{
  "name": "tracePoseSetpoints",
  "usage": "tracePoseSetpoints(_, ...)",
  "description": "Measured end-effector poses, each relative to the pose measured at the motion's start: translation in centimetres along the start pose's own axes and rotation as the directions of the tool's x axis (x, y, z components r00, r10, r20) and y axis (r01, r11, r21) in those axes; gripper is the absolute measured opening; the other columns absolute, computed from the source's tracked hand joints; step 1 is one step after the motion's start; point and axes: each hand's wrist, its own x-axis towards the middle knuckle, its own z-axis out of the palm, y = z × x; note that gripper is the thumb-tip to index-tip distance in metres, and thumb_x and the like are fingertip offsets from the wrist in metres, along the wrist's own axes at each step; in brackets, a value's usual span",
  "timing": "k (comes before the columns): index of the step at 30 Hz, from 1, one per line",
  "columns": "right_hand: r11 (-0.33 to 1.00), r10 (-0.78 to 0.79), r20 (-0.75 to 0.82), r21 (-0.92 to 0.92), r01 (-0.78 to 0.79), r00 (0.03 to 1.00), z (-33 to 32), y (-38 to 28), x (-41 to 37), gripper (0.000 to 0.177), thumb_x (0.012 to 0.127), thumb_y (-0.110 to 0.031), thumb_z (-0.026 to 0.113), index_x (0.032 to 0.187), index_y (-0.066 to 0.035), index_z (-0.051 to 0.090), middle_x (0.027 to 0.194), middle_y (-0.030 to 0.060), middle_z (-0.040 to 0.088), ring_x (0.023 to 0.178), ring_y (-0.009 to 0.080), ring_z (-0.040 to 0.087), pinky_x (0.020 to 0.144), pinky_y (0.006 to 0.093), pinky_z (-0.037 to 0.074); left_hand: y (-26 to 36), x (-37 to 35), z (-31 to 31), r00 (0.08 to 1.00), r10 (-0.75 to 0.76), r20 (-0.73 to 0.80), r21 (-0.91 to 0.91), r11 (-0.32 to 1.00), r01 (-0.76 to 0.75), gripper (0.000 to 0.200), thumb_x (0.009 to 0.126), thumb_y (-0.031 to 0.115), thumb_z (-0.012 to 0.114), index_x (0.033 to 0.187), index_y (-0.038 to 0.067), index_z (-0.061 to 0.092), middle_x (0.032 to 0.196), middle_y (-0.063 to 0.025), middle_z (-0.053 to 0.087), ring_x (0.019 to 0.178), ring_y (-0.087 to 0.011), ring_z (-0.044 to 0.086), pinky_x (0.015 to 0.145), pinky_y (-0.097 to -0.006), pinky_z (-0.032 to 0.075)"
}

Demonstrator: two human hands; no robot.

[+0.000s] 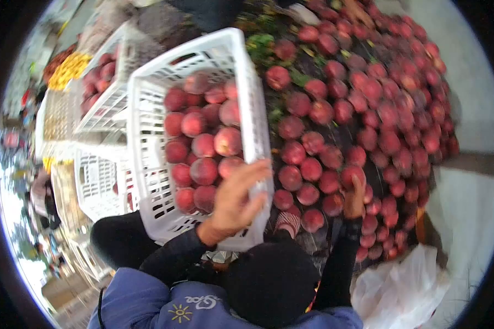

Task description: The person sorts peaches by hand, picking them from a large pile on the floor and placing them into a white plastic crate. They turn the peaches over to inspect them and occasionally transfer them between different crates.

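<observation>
Right of centre, the right hand [355,201] is gripping a peach [352,174] — a light, whole-finger hold should be sparing it bruises — while left of it the left hand [233,200] is lying open over the crate's [252,112] edge, seemingly steadying it.

PLACE: fruit market or packing area, which is unclear | SIGNS: floor-level heap of red fruit [403,104] | white crate [255,112] holding more | other crates [100,178] alongside | yellow produce [71,70] beyond
</observation>
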Motion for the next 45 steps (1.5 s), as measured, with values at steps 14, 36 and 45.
tracePoseSetpoints(14,0.903,-0.284,0.658,-0.061,0.426,0.697,15.7,-7.9,-4.2,0.075,0.084,-0.04,0.067,0.14,-0.001,0.035,0.134,0.0113,0.049,0.102,0.0177,0.056,0.092,0.0316,0.041,-6.9,3.9,-5.6,0.93,-0.249,-0.27,-0.113,0.968,0.226,0.071,0.073,0.017,0.077,0.133,0.002,0.042,0.127,-0.0144,0.052,0.117,-0.0241,0.052,0.101,-0.0355,0.041)
tracePoseSetpoints(36,0.866,0.089,0.644,-0.427,0.261,0.76,10.7,-3.4,-4.2,0.049,0.088,-0.012,0.059,0.134,-0.006,0.044,0.127,0.0067,0.05,0.112,0.017,0.053,0.093,0.0325,0.044,-20.4,11.3,-8.3,0.954,-0.241,-0.178,0.552,0.778,0.3,0.035,0.087,0.024,0.057,0.12,0.013,0.059,0.114,-0.0136,0.063,0.104,-0.0345,0.06,0.086,-0.0421,0.049)
tracePoseSetpoints(45,0.837,0.066,0.607,-0.466,0.288,0.792,10.0,-2.8,-4.2,0.047,0.089,-0.011,0.06,0.133,-0.006,0.045,0.123,0.0055,0.052,0.113,0.0153,0.05,0.093,0.0311,0.044,-27.0,12.9,-11.5,0.916,-0.347,-0.2,0.294,0.871,0.394,0.046,0.08,0.035,0.069,0.109,0.002,0.056,0.102,-0.0199,0.066,0.097,-0.0382,0.063,0.083,-0.0427,0.05)
